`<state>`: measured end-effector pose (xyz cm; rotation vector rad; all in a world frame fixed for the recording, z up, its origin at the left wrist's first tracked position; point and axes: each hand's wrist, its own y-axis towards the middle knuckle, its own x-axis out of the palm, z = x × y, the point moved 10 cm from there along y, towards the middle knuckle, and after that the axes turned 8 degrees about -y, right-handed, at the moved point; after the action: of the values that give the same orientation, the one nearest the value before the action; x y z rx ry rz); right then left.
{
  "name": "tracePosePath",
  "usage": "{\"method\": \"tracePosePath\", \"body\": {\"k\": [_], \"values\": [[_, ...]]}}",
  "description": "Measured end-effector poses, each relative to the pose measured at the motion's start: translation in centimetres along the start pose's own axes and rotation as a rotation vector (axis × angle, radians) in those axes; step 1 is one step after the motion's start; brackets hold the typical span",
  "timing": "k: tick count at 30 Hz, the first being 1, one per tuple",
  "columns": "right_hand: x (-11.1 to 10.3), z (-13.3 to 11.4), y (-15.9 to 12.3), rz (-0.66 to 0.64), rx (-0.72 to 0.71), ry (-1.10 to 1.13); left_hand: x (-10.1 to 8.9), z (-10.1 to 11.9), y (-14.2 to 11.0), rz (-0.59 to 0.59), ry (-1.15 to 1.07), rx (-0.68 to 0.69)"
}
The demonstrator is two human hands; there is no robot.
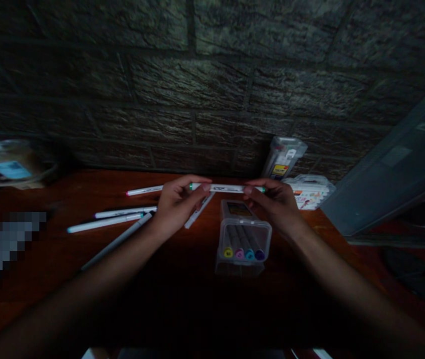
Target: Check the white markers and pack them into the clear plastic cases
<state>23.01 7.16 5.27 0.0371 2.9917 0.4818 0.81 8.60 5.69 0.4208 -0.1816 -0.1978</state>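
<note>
A white marker with green ends is held level between my hands, above the table. My left hand pinches its left end, and my right hand grips the right end. Just below lies a clear plastic marker case, holding several markers with yellow, pink, blue and purple ends. One loose white marker lies behind my left hand, partly hidden by it. Several more, among them a marker with a blue tip and one with a pink tip, are spread on the table to the left.
Against the stone-block wall stands an upright clear case, with a white printed box beside it. A cup with a straw sits at the far left of the wooden table. A grey metal panel rises on the right.
</note>
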Motion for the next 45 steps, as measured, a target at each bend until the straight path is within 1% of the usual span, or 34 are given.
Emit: {"method": "tracePosePath", "body": {"k": [4,13,20,24,29,33,36,40,45], "values": [[-0.2,0.0,0.1,0.004,0.019,0.056,0.0,-0.4,0.3,-0.013,-0.121,-0.033],[-0.1,0.3,0.2,-0.021,0.054,0.116,-0.3,-0.9,0.5,-0.006,-0.293,-0.086],[0.2,0.0,0.1,-0.062,0.081,0.257,-0.3,-1.5,0.5,0.003,-0.363,-0.140],[0.3,0.0,0.1,-0.080,0.098,0.267,-0.4,-1.2,0.5,0.012,-0.373,-0.135],[0.1,0.1,0.1,-0.064,0.107,0.256,-0.4,-1.4,0.5,0.008,-0.380,-0.148],[0.0,0.0,0.2,-0.050,0.064,0.213,-0.2,-0.8,0.5,-0.016,-0.323,-0.084],[-0.1,0.0,0.2,-0.030,0.036,0.149,0.0,-0.1,0.5,-0.023,-0.201,-0.031],[-0.1,-0.2,0.2,-0.008,0.013,0.057,0.1,0.4,0.2,-0.017,0.002,0.009],[-0.1,-0.7,-0.1,-0.006,-0.043,-0.008,0.1,0.7,-0.1,-0.015,0.093,0.093]]}}
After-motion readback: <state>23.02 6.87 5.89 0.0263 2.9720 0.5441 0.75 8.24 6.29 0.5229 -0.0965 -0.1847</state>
